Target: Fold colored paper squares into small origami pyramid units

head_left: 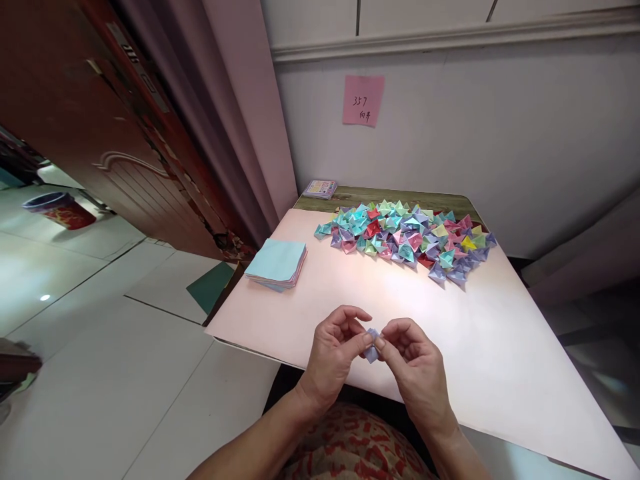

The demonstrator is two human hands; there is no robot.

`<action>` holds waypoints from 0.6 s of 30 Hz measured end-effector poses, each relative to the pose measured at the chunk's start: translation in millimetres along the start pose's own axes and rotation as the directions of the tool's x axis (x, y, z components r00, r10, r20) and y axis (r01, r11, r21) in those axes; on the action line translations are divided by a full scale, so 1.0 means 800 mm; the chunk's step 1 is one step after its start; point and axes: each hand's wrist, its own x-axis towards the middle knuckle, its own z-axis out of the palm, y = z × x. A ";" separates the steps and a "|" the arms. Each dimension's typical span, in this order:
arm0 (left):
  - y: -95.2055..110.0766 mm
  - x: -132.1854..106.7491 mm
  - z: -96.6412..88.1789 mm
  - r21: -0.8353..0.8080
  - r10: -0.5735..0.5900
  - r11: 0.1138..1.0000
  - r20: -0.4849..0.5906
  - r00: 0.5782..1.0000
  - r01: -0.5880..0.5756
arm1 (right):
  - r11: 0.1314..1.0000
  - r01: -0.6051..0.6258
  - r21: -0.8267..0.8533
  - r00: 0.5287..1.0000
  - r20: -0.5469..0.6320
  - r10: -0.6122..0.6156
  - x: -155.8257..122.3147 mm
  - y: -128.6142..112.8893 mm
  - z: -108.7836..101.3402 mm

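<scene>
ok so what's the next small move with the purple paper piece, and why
Probably pinch the fold tight before letting go. The left hand and right hand both grip the small purple folded paper piece at their fingertips above the pink table cover, and it already looks near the shape of the heap of coloured folded paper pieces.

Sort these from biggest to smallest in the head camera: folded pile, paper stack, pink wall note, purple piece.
1. folded pile
2. paper stack
3. pink wall note, farther away, so unsure
4. purple piece
</scene>
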 end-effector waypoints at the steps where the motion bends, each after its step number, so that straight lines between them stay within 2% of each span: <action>1: -0.002 0.001 0.000 -0.007 0.001 1.000 -0.018 1.000 -0.001 | 1.000 0.007 -0.004 1.000 0.030 -0.007 0.001 0.002 -0.001; 7: -0.002 0.008 -0.005 0.067 -0.046 0.996 -0.084 0.995 0.051 | 0.996 0.033 -0.087 0.983 0.183 -0.017 0.009 0.010 -0.015; 13: 0.005 0.008 -0.016 0.099 -0.082 0.992 0.028 0.996 0.079 | 0.975 0.073 -0.208 0.985 0.170 -0.038 0.011 0.002 -0.022; 18: 0.004 0.006 -0.022 0.089 -0.079 0.994 0.121 0.990 0.069 | 0.967 0.074 -0.245 0.991 0.127 -0.043 0.011 0.001 -0.023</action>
